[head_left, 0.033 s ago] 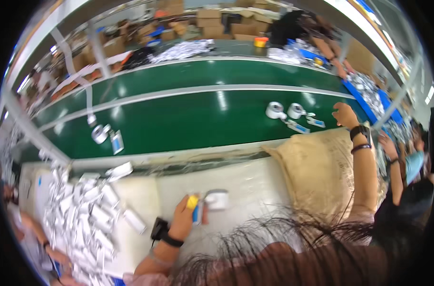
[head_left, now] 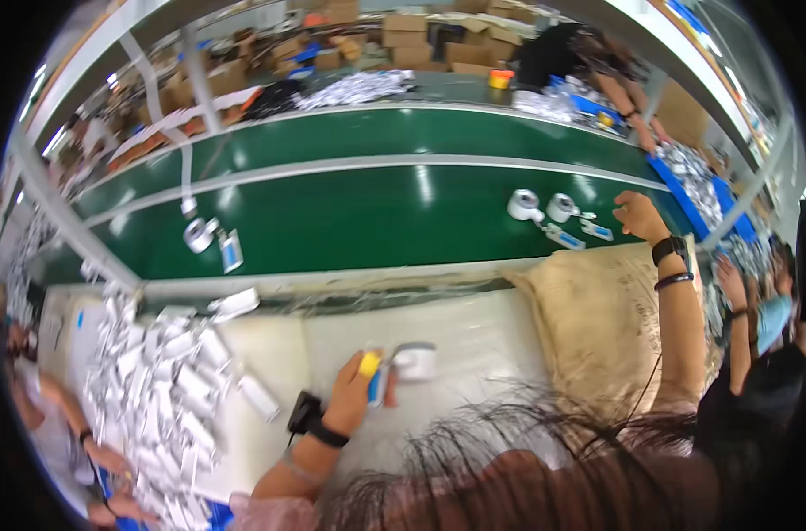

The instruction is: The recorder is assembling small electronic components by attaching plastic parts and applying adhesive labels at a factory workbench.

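Over the pale sheet on the near bench, my left hand [head_left: 348,389] is closed on a white device with a blue strip [head_left: 414,361]. Its rounded white end sticks out to the right, and a blurred reddish patch shows below. Yellow covers one fingertip of this hand. My right hand [head_left: 640,215] reaches over the right part of the green conveyor belt [head_left: 350,221], its fingers curled; whether anything is in them is hidden. Beside it on the belt lie two white round-headed devices [head_left: 524,204] with blue-and-white flat pieces [head_left: 564,236].
White slim boxes or parts [head_left: 168,380] are heaped at the left, by another person's hands [head_left: 111,460]. A tan sack [head_left: 598,310] lies at the right. Another round-headed device [head_left: 199,235] rests on the belt's left. Blue trays [head_left: 682,199] and a worker's arms [head_left: 633,115] are across the belt.
The scene has shifted slightly right in the picture. My left hand keeps the white device. My right hand sits a little closer to the devices on the belt.
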A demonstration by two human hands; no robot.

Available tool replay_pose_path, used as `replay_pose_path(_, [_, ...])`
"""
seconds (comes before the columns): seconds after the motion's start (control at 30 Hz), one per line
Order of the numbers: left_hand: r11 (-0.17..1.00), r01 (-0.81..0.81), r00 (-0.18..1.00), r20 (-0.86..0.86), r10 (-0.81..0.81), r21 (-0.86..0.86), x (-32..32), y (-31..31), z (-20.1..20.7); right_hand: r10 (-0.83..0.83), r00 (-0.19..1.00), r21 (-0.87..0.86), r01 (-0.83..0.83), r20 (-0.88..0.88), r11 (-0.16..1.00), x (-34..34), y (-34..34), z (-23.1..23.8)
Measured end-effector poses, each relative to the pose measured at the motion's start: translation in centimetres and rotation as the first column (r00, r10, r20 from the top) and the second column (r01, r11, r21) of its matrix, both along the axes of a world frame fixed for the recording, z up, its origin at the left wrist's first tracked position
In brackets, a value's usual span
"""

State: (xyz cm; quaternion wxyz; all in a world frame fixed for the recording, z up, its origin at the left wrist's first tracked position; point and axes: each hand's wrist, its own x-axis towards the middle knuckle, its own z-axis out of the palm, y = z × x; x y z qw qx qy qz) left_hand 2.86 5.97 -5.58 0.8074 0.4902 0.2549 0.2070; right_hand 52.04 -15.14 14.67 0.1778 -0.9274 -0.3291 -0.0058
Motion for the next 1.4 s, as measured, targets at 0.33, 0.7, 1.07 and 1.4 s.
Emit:
replay_pose_path(0.33, [0.998,0.063,0.994,0.084,-0.064,0.021,-0.3,-0.4,0.2,0.873,0.371,0.068,-0.909,-0.315,0.411,-28.8,18.5,-6.5])
replay_pose_path(0.7, [0.988,-0.005,0.983,0.179,0.033,-0.157,-0.3,0.0,0.2,0.76,0.478,0.5,-0.572,-0.441,0.65,-34.6,12.9,-13.1])
replay_pose_path(1.07, [0.939,0.144,0.989,-0.064,-0.13,0.313,-0.6,-1.7,1.8,0.678,0.73,0.44,-0.638,0.086,0.632,-36.7,7.7,-15.0])
replay_pose_path(1.4, [0.877,0.199,0.98,-0.065,-0.19,0.438,-0.9,-2.2,2.2,0.664,0.733,0.5,-0.635,0.148,0.589,-36.5,7.5,-14.1])
